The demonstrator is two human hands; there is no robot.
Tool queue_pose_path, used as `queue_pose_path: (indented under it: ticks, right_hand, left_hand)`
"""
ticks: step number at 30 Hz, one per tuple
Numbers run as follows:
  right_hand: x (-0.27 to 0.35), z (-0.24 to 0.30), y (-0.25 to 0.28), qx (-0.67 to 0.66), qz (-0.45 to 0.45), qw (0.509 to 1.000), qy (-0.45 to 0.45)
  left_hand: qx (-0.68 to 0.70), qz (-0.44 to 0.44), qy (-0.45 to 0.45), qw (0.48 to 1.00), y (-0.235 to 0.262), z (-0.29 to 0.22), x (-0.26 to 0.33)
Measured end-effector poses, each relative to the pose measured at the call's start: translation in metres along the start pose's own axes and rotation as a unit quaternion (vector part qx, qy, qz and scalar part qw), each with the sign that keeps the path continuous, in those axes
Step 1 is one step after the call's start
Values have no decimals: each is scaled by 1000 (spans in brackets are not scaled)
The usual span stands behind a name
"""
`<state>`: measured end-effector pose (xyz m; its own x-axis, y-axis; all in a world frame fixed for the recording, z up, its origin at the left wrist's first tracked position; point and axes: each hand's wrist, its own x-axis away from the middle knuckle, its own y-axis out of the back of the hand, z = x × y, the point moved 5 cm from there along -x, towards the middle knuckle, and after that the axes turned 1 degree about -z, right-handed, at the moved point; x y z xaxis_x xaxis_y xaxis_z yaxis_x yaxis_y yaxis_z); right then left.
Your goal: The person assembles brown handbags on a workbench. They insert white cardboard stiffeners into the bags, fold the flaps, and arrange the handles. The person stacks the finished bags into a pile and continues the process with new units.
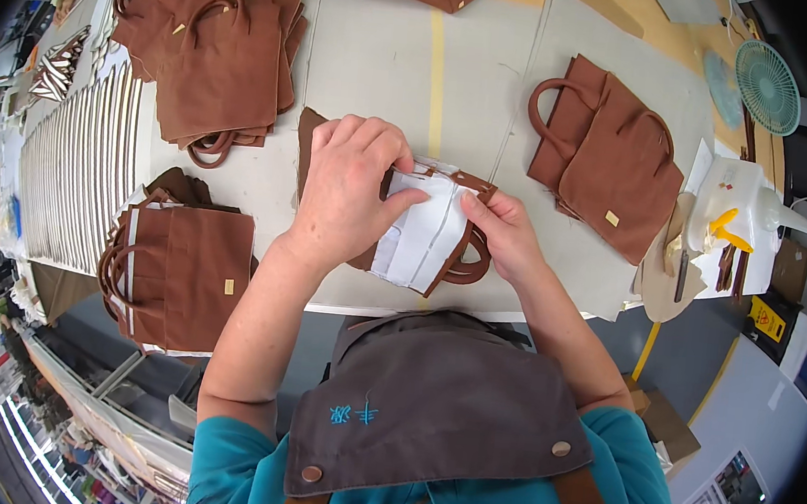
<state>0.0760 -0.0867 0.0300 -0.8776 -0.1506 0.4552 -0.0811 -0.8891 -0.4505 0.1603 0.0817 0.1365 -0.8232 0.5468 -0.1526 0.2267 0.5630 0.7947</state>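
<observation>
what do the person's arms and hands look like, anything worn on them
Both the left hand and the right hand are bare: no gloves, rings or watch in view. The forearms are uncovered to above the elbow, where short teal sleeves begin. A grey-brown apron bib with brown straps covers the chest.

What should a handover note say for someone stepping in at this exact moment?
Left hand: palm down, pressing on the brown fabric handbag and the white paper stuffing at the grey table's near edge.
Right hand: fingers pinching the bag's opening edge beside the paper.
Done: the paper sits partly inside the bag.
Left: some white paper still shows outside the opening.
Nearby: stacks of brown bags at left front, left rear and right.
</observation>
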Motion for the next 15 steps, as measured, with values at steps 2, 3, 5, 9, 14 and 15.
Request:
queue_pose_path:
  ticks: [2,3,5,9,14,15]
  right_hand:
    - [1,-1,0,5,-4,1000,4]
    - [1,0,-1,10,-3,1000,9]
    - [1,3,-3,26,-4,1000,13]
    - [2,0,-1,28,-7,999,-15]
    - [-3,0,0,-7,-28,998,-58]
    - [-3,4,-5,-5,-49,996,-77]
  left_hand:
    - [-1,7,4,1000,1,0,0]
    - [-1,11,6,1000,1,0,0]
    - [-7,20,19,1000,0,1,0]
    - [1,17,22,1000,0,4,3]
    - [36,-27,-6,999,-7,6,13]
    - [44,-30,-7,999,-9,6,16]
